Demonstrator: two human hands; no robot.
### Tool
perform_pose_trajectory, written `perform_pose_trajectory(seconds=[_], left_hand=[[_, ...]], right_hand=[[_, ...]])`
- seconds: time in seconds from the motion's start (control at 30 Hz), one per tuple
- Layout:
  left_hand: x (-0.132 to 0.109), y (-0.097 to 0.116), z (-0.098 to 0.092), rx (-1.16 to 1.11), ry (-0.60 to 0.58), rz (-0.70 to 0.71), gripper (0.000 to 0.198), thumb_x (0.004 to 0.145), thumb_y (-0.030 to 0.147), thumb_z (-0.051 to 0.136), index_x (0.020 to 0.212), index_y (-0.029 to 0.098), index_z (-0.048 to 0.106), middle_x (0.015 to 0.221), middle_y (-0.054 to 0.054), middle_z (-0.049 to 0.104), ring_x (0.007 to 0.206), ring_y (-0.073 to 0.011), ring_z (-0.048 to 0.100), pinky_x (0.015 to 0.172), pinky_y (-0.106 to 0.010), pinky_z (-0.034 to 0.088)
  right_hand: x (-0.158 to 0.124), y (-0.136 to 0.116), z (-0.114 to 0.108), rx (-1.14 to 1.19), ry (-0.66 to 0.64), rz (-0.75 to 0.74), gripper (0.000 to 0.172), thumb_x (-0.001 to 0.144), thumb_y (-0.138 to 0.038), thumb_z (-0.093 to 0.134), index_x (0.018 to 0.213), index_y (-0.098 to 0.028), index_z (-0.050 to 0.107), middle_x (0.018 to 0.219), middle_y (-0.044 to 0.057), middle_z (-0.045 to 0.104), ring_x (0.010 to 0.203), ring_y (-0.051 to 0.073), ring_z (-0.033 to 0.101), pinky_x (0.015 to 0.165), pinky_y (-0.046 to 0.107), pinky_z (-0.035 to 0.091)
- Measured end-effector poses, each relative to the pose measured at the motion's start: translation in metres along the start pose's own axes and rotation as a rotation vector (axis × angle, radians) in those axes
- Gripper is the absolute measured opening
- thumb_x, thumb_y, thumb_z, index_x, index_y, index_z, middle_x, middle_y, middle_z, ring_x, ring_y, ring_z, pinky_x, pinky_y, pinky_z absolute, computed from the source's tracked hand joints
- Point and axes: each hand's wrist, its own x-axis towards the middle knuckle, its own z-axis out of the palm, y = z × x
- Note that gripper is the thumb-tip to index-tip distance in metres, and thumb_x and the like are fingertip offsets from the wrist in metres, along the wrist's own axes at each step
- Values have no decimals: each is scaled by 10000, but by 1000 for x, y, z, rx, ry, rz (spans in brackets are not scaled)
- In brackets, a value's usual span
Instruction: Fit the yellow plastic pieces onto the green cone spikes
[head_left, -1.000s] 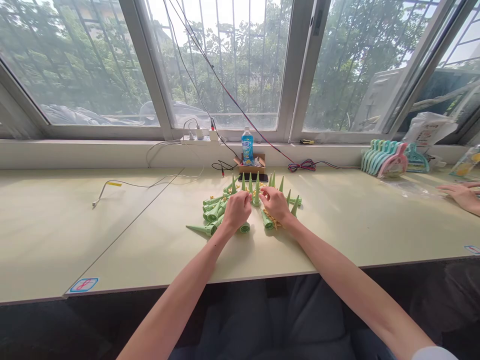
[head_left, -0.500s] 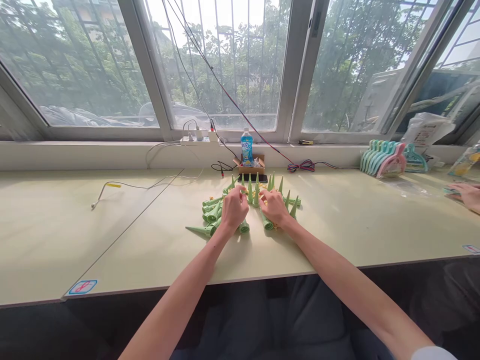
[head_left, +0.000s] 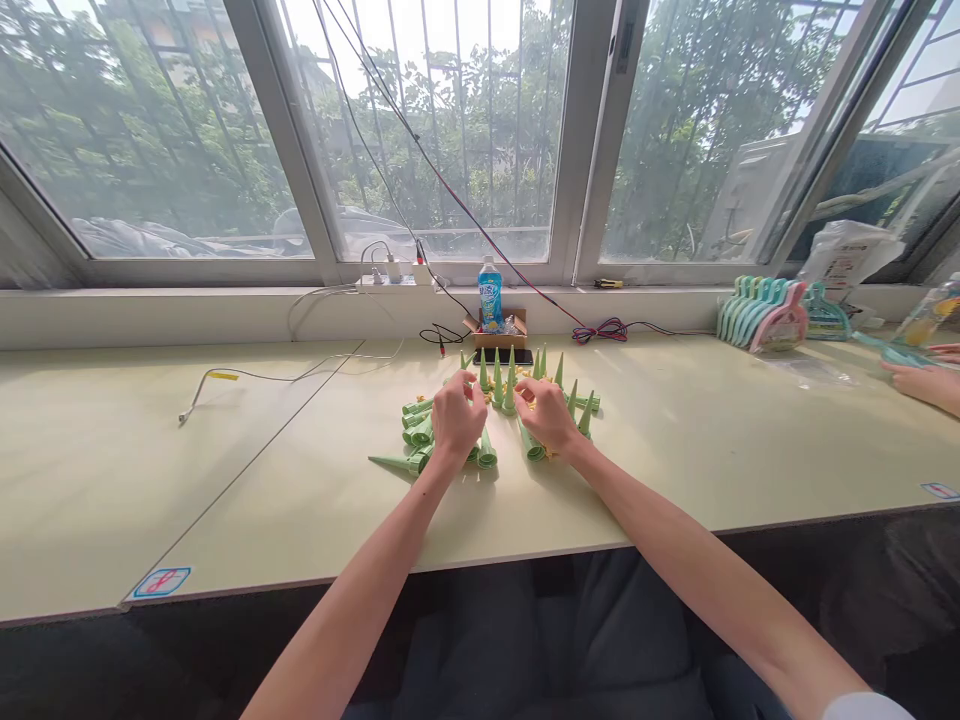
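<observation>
My left hand [head_left: 459, 415] is closed in a pinch over the left part of a group of green plastic spikes [head_left: 510, 385]. My right hand [head_left: 547, 415] is also pinched, a short way to its right. Whatever lies between the fingers of either hand is too small or hidden to make out. Several spikes stand point up behind and to the right of the hands. Others lie on their sides, among them one long spike [head_left: 397, 463] pointing left and one hollow-ended spike [head_left: 487, 450] between my wrists. Small yellow pieces [head_left: 528, 373] are scattered among them.
Behind the spikes lie a black phone [head_left: 491, 356] and a small cardboard box [head_left: 487, 340] with a blue bottle [head_left: 490, 295]. Cables [head_left: 611, 331] run along the wall. At the right are pastel hangers [head_left: 780, 315] and another person's hand [head_left: 922, 382].
My left hand has shifted slightly left, away from the standing spikes. My right hand stays almost in place. At far right, the other person's hands have moved with a light blue item.
</observation>
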Motion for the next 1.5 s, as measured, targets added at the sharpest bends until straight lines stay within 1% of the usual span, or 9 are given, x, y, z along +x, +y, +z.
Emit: perform_pose_trajectory(seconds=[0.07, 0.13, 0.4, 0.5, 0.67, 0.87, 1.13, 1.3, 1.5], left_hand=[[0, 1, -1, 6, 11, -20, 126, 858, 250, 514, 914, 200, 614, 702, -24, 654, 603, -175, 596, 615, -283, 418], [0, 1, -2, 5, 17, -34, 122, 856, 246, 516, 914, 201, 613, 697, -22, 655, 596, -176, 594, 612, -284, 413], [0, 1, -1, -21, 32, -21, 120, 862, 241, 502, 915, 200, 601, 647, -9, 624, 561, -166, 573, 571, -273, 398], [0, 1, -1, -25, 30, -16, 117, 862, 241, 498, 905, 197, 597, 615, -2, 601, 533, -160, 558, 558, -270, 398], [-1, 4, -3, -35, 14, -24, 116, 852, 233, 500, 900, 195, 599, 598, -3, 600, 530, -165, 567, 546, -267, 400], [-1, 3, -3, -44, 2, -15, 117, 849, 234, 501, 901, 200, 600, 569, 5, 585, 513, -165, 561, 551, -271, 410], [-1, 1, -1, -25, -1, -4, 126, 840, 221, 498, 907, 205, 603, 550, 16, 564, 493, -159, 542, 553, -270, 398], [-1, 1, 0, -25, -1, 4, 114, 839, 225, 503, 897, 206, 599, 544, 20, 556, 491, -156, 533, 549, -267, 396], [-2, 1, 0, -46, -24, 13, 123, 848, 250, 497, 898, 207, 600, 549, 12, 559, 492, -163, 538, 537, -271, 404]], right_hand=[[-1, -5, -2, 81, -14, -45, 107, 870, -198, 540, 815, -173, 629, 732, 30, 668, 703, 163, 594, 745, 300, 448], [-3, -9, -2, 147, -86, -111, 130, 868, -222, 559, 770, -181, 634, 735, 22, 674, 672, 146, 590, 712, 283, 457], [-9, -17, -5, 245, -317, -260, 142, 818, -323, 672, 799, -182, 676, 702, -3, 654, 671, 128, 595, 753, 287, 464], [-9, -16, -6, 255, -376, -279, 214, 772, -376, 731, 851, -183, 684, 713, -8, 651, 677, 126, 597, 774, 293, 458], [-8, -15, -6, 268, -416, -274, 315, 735, -440, 760, 901, -181, 692, 728, -5, 647, 685, 125, 590, 764, 284, 452], [-9, -17, -7, 280, -457, -273, 284, 774, -432, 725, 916, -187, 701, 705, -13, 633, 668, 118, 585, 756, 274, 443], [-11, -20, -8, 198, -563, -300, 374, 699, -465, 784, 978, -229, 710, 710, -31, 630, 719, 142, 589, 877, 340, 372], [-12, -21, -8, 187, -610, -289, 332, 699, -407, 787, 957, -218, 696, 682, -40, 633, 722, 151, 599, 901, 362, 346], [-14, -22, -8, 214, -591, -304, 214, 710, -290, 752, 907, -223, 700, 640, -59, 632, 677, 136, 600, 919, 355, 366]])
